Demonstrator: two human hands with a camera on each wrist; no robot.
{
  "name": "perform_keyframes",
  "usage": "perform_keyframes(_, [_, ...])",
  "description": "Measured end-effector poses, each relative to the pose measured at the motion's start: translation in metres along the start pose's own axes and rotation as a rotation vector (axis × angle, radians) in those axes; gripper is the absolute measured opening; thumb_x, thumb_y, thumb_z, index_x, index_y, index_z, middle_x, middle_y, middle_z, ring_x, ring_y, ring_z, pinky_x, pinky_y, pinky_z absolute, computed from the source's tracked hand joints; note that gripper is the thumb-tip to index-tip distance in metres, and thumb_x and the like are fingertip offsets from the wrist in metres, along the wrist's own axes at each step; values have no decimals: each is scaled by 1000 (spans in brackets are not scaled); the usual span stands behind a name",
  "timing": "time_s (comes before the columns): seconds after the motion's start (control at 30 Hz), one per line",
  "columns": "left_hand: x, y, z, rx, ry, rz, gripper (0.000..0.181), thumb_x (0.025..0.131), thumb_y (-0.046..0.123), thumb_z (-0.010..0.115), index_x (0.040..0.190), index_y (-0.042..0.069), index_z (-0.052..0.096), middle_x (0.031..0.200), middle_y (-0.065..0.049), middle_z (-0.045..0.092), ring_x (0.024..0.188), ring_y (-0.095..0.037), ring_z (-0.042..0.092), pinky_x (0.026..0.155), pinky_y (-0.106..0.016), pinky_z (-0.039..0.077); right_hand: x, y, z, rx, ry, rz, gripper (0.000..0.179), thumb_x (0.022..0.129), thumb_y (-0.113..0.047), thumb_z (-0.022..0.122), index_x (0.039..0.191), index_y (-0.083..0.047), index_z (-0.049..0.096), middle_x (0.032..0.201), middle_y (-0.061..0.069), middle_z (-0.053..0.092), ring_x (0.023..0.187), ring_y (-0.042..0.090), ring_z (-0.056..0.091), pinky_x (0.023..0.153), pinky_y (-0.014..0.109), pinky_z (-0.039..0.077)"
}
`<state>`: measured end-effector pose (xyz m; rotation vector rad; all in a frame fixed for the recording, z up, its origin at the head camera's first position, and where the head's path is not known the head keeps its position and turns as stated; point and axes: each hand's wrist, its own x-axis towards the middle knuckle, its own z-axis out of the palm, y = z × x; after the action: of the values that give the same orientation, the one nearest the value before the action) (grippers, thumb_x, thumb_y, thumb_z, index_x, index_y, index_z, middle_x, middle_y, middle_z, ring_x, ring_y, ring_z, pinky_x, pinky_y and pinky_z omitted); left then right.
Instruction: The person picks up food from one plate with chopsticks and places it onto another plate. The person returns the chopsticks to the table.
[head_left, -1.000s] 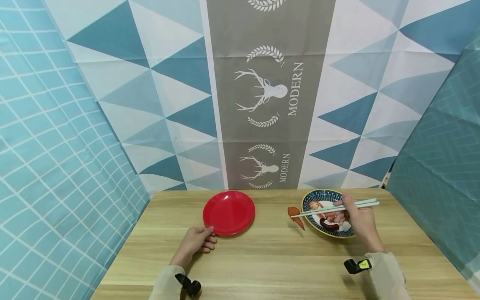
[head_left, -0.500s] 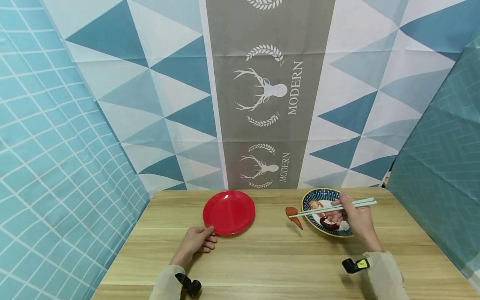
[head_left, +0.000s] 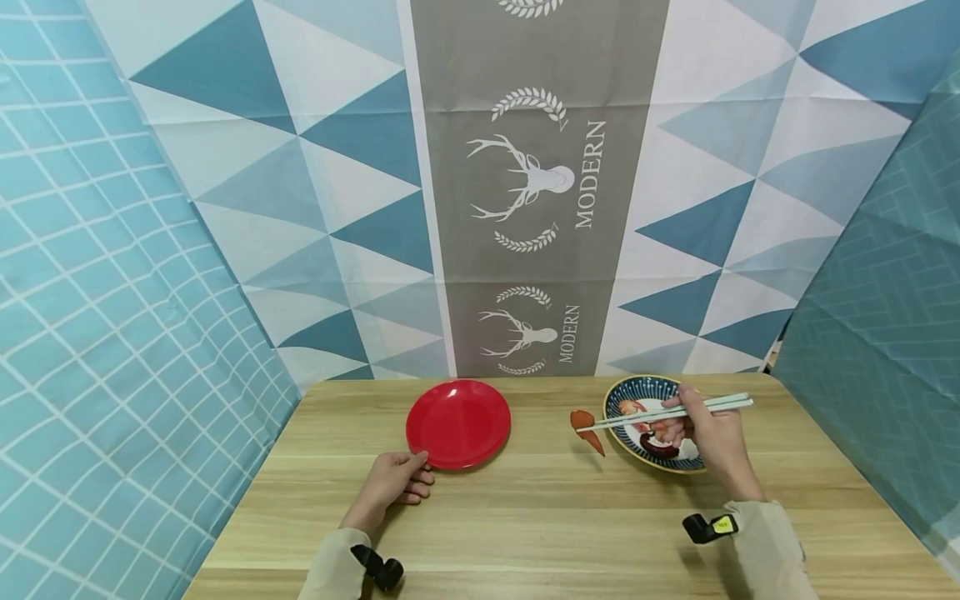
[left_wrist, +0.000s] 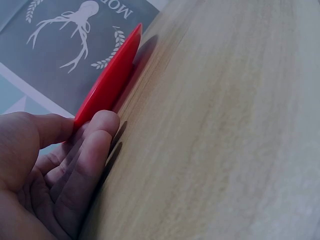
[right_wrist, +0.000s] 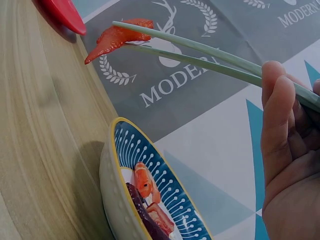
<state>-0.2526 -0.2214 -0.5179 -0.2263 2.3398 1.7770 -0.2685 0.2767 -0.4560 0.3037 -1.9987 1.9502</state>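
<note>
My left hand (head_left: 393,483) pinches the near-left rim of a round red plate (head_left: 459,421). In the left wrist view the thumb lies at the rim of the plate (left_wrist: 107,82), with fingers curled below it; the plate looks slightly tilted there. My right hand (head_left: 717,442) holds a pair of pale green chopsticks (right_wrist: 200,48) above a patterned bowl (head_left: 624,402). Between their tips is an orange-red, pointed piece of food (right_wrist: 120,37), held in the air left of the bowl. Inside the bowl (right_wrist: 112,185) lie orange-red pieces and a long dark red piece.
A wooden table (head_left: 525,517) carries the plate at the back left and the bowl at the back right. Patterned cloth (head_left: 525,208) hangs behind it. Blue tiled sheeting (head_left: 90,333) stands at the left, and a teal sheet (head_left: 885,317) at the right.
The chopsticks and the food in them have drifted slightly left and up with my right hand. The left hand and plate look unchanged.
</note>
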Motion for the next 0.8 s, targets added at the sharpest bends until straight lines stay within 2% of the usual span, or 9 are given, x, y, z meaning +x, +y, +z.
perform_keyframes(0.23, [2, -1, 0, 11, 13, -11, 42, 106, 37, 59, 102, -2, 73, 81, -5, 75, 65, -13, 72, 61, -28, 62, 2, 0, 1, 29, -11, -12, 51, 111, -25, 46, 102, 21, 64, 65, 8, 73, 50, 16, 67, 45, 29, 55])
perform_keyframes(0.47, [5, -1, 0, 12, 22, -19, 41, 105, 36, 59, 103, -2, 74, 80, -4, 75, 65, -13, 72, 60, -28, 61, 4, -1, 3, 45, -33, -22, 50, 112, -24, 46, 102, 21, 65, 67, 20, 72, 51, 17, 69, 46, 29, 56])
perform_keyframes(0.6, [4, -1, 0, 8, 14, -10, 42, 106, 36, 59, 103, -3, 73, 81, -4, 75, 65, -13, 72, 60, -28, 61, 4, 0, 4, 53, -44, -14, 49, 112, -25, 45, 100, 18, 64, 67, 14, 73, 52, 17, 69, 45, 29, 56])
perform_keyframes(0.8, [1, -1, 1, 4, 5, -1, 42, 106, 37, 59, 102, -3, 72, 81, -5, 74, 65, -13, 71, 61, -28, 61, 5, -1, 6, 31, -58, -5, 48, 111, -29, 46, 97, 12, 68, 68, 17, 72, 51, 13, 68, 47, 30, 57])
